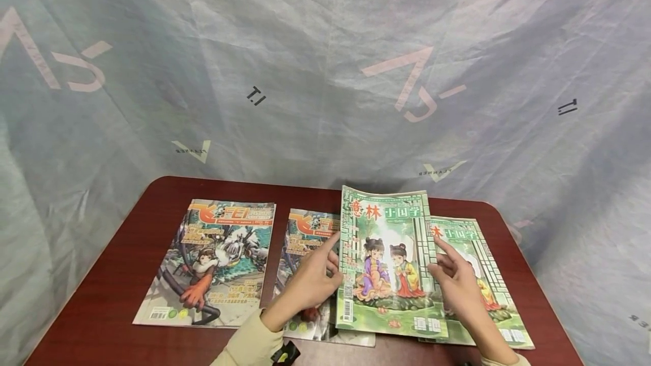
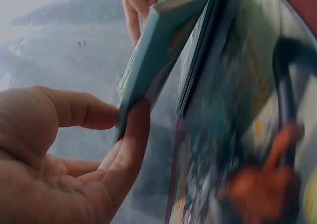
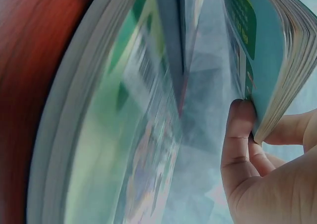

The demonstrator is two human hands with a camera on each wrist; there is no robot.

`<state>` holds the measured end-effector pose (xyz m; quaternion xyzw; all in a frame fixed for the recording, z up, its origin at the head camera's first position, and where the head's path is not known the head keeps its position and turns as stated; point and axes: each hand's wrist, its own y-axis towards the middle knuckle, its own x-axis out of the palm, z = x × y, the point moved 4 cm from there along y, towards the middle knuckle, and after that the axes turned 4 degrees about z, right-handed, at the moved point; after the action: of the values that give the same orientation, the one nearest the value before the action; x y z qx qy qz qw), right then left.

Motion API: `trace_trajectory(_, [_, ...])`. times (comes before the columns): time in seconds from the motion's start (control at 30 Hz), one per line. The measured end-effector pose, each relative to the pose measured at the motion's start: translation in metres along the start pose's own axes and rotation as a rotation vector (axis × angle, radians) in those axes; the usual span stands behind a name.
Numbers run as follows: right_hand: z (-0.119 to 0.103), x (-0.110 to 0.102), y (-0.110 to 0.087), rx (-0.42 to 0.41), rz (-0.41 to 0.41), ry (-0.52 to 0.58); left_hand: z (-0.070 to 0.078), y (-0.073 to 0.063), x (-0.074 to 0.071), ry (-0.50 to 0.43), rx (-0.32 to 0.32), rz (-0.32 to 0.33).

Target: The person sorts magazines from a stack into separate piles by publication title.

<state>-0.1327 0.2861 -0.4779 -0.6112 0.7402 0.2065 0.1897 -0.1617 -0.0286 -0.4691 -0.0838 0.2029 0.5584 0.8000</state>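
Observation:
A green magazine (image 1: 389, 309), with two cartoon figures in robes on its cover, is held up over the table between both hands. My left hand (image 1: 311, 278) pinches its spine edge; in the left wrist view, thumb and fingers lie on either side of the spine (image 2: 156, 50). At the opposite edge, my right hand (image 1: 460, 284) grips the pages' side, and the right wrist view shows the page edges (image 3: 294, 55) between thumb and fingers. Partly hidden beneath are a matching green magazine (image 1: 500, 275) at right and a comic-style magazine (image 1: 305, 233) at left.
Another comic-style magazine (image 1: 224, 258) with an orange title lies flat at the left of the dark red table (image 1: 117, 258). Grey printed cloth (image 1: 305, 72) hangs behind and around the table.

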Motion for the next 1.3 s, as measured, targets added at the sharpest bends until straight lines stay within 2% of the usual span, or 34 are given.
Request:
trace_trajectory(0.3, [0.022, -0.032, -0.001, -0.001, -0.023, -0.049, 0.007, 0.009, 0.036, -0.072, 0.006, -0.019])
trace_trajectory(0.43, [0.032, -0.046, 0.000, 0.005, -0.023, -0.065, 0.010, 0.011, 0.051, -0.132, 0.001, -0.020])
trace_trajectory(0.53, [0.040, -0.056, 0.001, -0.019, 0.000, -0.076, 0.005, 0.016, 0.068, -0.147, 0.040, -0.015])
trace_trajectory(0.57, [0.043, -0.059, 0.001, -0.029, 0.009, -0.081, -0.002, 0.019, 0.076, -0.132, 0.075, -0.005])
trace_trajectory(0.7, [0.053, -0.070, 0.001, -0.044, 0.013, -0.081, -0.006, 0.022, 0.095, -0.133, 0.114, 0.033])
trace_trajectory(0.8, [0.060, -0.078, 0.001, -0.036, -0.004, -0.075, 0.009, 0.017, 0.097, -0.209, 0.054, 0.034])
trace_trajectory(0.93, [0.072, -0.089, 0.002, -0.028, -0.014, -0.070, 0.020, 0.013, 0.103, -0.322, -0.033, 0.010])
trace_trajectory(1.03, [0.082, -0.097, 0.003, -0.028, -0.020, -0.032, 0.021, 0.012, 0.110, -0.422, -0.085, -0.026])
trace_trajectory(1.17, [0.096, -0.107, 0.004, -0.016, -0.053, 0.150, 0.019, 0.012, 0.121, -0.588, -0.143, -0.079])
trace_trajectory(1.3, [0.105, -0.117, 0.004, -0.026, -0.070, 0.226, 0.018, 0.013, 0.133, -0.674, -0.193, -0.139])
